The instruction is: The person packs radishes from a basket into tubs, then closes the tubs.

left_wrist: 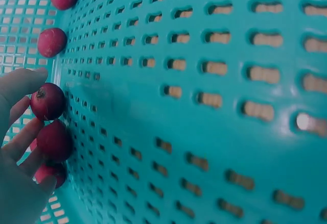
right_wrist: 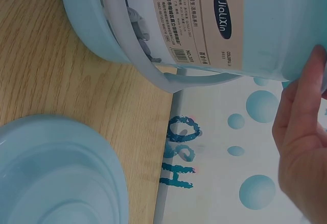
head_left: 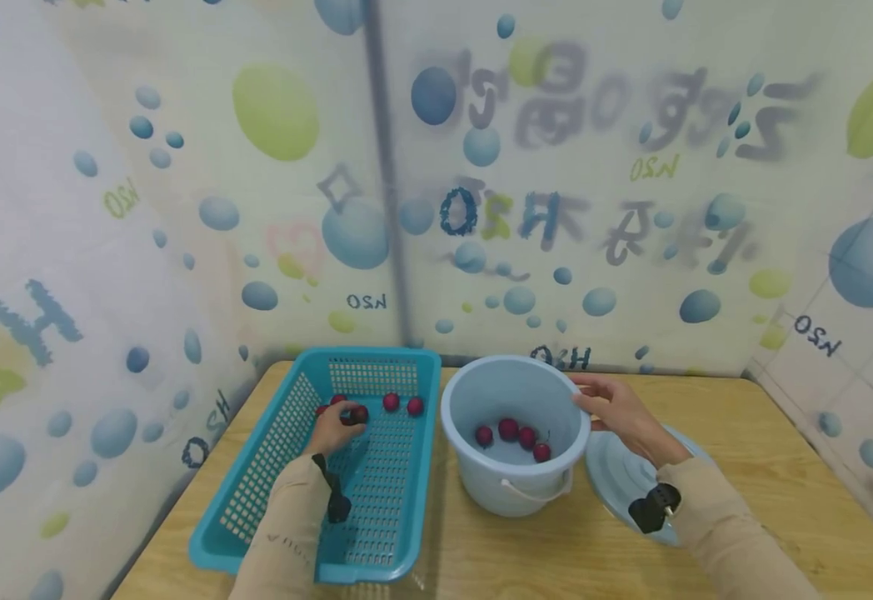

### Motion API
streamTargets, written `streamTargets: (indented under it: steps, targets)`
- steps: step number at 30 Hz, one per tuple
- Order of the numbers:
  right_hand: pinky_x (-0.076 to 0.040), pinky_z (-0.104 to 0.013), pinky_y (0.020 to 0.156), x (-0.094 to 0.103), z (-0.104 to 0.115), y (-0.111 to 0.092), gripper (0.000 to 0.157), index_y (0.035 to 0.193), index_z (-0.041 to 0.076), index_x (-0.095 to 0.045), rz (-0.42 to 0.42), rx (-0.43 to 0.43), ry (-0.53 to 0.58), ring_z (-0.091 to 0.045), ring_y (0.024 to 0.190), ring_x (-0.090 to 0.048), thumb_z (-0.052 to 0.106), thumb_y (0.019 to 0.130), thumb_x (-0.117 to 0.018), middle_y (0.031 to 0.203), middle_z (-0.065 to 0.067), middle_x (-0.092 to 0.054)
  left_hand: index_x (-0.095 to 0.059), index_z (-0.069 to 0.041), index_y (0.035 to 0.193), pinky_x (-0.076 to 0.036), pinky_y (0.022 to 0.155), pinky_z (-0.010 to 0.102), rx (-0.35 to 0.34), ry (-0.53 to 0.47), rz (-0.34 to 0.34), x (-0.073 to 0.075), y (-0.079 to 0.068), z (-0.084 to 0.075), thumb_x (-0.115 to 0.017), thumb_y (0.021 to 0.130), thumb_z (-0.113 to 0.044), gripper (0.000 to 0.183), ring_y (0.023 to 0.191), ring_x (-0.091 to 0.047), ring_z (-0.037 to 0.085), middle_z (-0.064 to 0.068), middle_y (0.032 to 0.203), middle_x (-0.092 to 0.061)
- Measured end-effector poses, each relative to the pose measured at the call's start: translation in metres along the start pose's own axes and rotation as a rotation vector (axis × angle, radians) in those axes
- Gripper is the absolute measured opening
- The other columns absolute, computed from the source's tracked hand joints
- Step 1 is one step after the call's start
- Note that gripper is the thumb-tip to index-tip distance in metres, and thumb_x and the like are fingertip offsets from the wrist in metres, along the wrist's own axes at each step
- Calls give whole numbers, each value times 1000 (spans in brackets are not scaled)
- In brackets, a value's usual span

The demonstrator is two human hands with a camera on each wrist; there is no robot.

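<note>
Inside the blue-green plastic basket (head_left: 427, 467), my left hand (head_left: 334, 427) pinches a small round dark-red radish (left_wrist: 48, 101) between thumb and fingers. More radishes (left_wrist: 55, 141) lie right below those fingers, and two others (head_left: 391, 402) rest apart at the basket's far end. My right hand (head_left: 624, 412) grips the right rim of a light-blue bucket (head_left: 507, 487), holding it at its upper edge. Several radishes (head_left: 508, 430) lie on the bucket's bottom. Its pale handle (right_wrist: 138, 60) hangs down along the outside.
A light-blue round lid (head_left: 616, 471) lies on the wooden table (head_left: 526, 558), right of the bucket and partly under my right forearm. A label (right_wrist: 199, 27) is stuck on the bucket's side. Behind the table hangs a curtain-like sheet (head_left: 481, 317) printed with bubbles.
</note>
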State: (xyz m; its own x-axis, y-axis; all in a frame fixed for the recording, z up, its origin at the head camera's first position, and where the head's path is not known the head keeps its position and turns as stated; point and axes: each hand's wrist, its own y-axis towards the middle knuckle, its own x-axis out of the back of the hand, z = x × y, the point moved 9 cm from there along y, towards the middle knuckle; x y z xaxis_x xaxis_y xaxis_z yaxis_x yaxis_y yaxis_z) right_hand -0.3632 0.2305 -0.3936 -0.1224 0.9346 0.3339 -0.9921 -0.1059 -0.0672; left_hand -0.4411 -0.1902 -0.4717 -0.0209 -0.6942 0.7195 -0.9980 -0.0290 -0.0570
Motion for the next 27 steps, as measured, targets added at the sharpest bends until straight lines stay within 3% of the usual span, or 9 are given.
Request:
streamTargets:
  steps: [11, 19, 27]
  targets:
    - [-51, -38, 74, -1, 3, 1, 45, 130, 7, -42, 11, 9, 3, -27, 96, -54, 23, 89, -53, 118, -21, -49, -46, 3, 122, -35, 93, 51, -66, -32, -19, 0, 3, -12, -61, 80, -9, 47, 113, -42, 37, 23, 122, -46]
    - [-51, -37, 74, -1, 3, 0, 45, 130, 7, -42, 3, -1, -9, -27, 95, -54, 23, 89, -53, 117, -20, -50, -54, 7, 113, -44, 82, 45, -112, 18, -62, 2, 2, -15, -61, 79, -3, 37, 97, -52, 33, 23, 107, -55]
    - [-51, -37, 74, -1, 1, -1, 44, 130, 8, -42, -3, -13, -20, -27, 95, -54, 22, 89, -53, 116, -19, -50, -56, 3, 107, -44, 78, 43, -48, 12, -68, -2, 3, -5, -64, 77, -4, 32, 93, -53, 30, 19, 103, -56]
